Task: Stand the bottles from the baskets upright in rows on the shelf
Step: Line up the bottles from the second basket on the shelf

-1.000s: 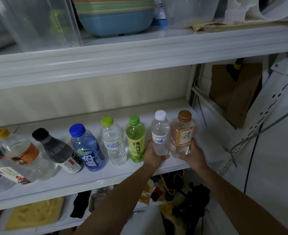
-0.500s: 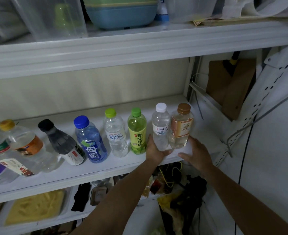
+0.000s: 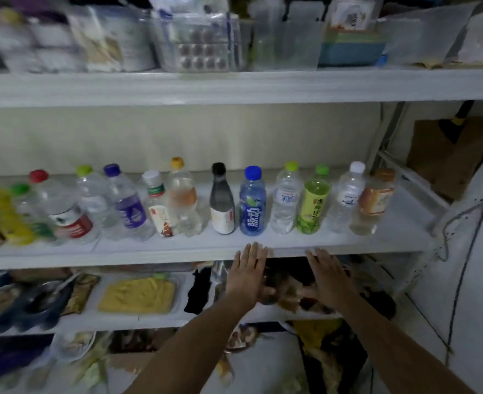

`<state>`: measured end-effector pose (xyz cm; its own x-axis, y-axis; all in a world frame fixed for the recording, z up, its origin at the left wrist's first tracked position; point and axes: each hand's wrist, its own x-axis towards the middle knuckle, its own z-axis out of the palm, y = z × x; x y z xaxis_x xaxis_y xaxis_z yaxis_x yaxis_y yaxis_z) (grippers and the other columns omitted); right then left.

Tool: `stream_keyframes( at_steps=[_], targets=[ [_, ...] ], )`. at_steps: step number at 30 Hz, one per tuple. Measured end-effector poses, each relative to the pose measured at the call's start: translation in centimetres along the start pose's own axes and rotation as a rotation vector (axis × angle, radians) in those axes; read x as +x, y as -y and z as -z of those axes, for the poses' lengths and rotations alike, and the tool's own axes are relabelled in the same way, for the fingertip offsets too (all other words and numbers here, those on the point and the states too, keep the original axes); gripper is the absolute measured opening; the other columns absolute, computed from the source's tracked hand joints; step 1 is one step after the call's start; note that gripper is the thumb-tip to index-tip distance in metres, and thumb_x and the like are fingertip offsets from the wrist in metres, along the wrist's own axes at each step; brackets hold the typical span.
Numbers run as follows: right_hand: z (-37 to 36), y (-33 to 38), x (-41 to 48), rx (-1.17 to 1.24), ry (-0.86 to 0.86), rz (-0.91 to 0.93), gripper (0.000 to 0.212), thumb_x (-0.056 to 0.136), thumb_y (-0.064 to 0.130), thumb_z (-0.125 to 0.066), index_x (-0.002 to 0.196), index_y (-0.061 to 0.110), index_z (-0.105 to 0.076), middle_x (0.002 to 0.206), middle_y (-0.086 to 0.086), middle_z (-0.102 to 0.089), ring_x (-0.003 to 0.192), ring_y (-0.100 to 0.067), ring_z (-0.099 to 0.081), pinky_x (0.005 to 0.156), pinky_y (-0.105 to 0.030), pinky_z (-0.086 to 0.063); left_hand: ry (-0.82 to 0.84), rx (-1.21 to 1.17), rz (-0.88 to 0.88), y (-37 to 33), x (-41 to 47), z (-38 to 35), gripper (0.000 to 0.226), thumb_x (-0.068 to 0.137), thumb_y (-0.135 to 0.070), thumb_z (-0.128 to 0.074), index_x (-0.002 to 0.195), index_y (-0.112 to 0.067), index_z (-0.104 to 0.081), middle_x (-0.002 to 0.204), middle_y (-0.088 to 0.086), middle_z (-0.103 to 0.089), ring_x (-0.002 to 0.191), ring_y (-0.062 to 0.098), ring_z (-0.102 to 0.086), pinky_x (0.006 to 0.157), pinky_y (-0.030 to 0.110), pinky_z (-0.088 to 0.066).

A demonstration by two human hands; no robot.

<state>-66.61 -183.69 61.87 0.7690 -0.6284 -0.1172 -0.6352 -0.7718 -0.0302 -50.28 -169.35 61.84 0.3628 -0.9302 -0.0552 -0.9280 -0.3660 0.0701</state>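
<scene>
Crowding the top shelf [image 3: 234, 86] are clear tubs [image 3: 200, 38] and packets [image 3: 103, 46], and a yellow tray [image 3: 138, 294] sits below. Bottles [image 3: 252, 206] stand in a row on the middle shelf [image 3: 348, 245], long axes upright, caps up, those at far left blurred. Left hand [image 3: 247, 273] and right hand [image 3: 330, 275] hover at its front edge, fingers [image 3: 251, 251] straight, nearly together, holding nothing.
</scene>
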Motion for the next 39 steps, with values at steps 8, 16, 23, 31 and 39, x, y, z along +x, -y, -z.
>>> stream_keyframes(
  at_steps=[8,16,23,31,39],
  targets=[
    [0.3,25.7,2.4,0.027,0.017,0.515,0.103,0.083,0.064,-0.054,0.151,0.018,0.010,0.156,-0.006,0.020,0.146,-0.026,0.011,0.117,-0.039,0.004,-0.027,-0.005,0.521,19.1,-17.7,2.3,0.094,0.090,-0.059,-0.047,0.152,-0.021,0.012,0.159,0.009,0.018,0.146,0.028,0.017,0.118,0.046,0.009],
    [1.2,51.4,1.5,-0.064,0.005,0.978,0.103,0.082,0.069,-0.047,0.151,0.020,0.012,0.158,-0.008,0.016,0.146,-0.025,0.014,0.116,-0.039,0.007,0.001,-0.025,1.046,31.6,-35.9,2.7,0.094,0.090,-0.064,-0.041,0.151,-0.021,0.017,0.158,0.007,0.022,0.145,0.027,0.022,0.118,0.047,0.012],
    [0.3,70.8,0.1,-0.114,0.030,1.329,0.102,0.085,0.063,-0.049,0.150,0.018,0.014,0.158,-0.010,0.018,0.146,-0.025,0.014,0.117,-0.038,0.005,-0.009,-0.012,1.381,41.1,-48.0,2.2,0.095,0.090,-0.062,-0.044,0.151,-0.020,0.016,0.158,0.011,0.020,0.145,0.029,0.020,0.114,0.046,0.016],
    [-0.3,90.4,-4.7,-0.080,0.043,1.691,0.102,0.084,0.065,-0.050,0.151,0.020,0.013,0.158,-0.011,0.017,0.146,-0.024,0.016,0.117,-0.037,0.008,-0.045,-0.016,1.831,47.1,-62.6,2.8,0.094,0.091,-0.064,-0.039,0.151,-0.020,0.018,0.158,0.010,0.019,0.145,0.029,0.020,0.118,0.048,0.010],
    [-2.9,101.3,-15.7,-0.170,0.082,2.070,0.105,0.082,0.064,-0.053,0.151,0.018,0.012,0.157,-0.011,0.019,0.146,-0.024,0.016,0.116,-0.036,0.009,-0.070,-0.147,2.231,44.7,-74.4,-0.1,0.098,0.088,-0.066,-0.042,0.151,-0.018,0.014,0.159,0.013,0.016,0.146,0.031,0.017,0.115,0.049,0.013]
  ],
)
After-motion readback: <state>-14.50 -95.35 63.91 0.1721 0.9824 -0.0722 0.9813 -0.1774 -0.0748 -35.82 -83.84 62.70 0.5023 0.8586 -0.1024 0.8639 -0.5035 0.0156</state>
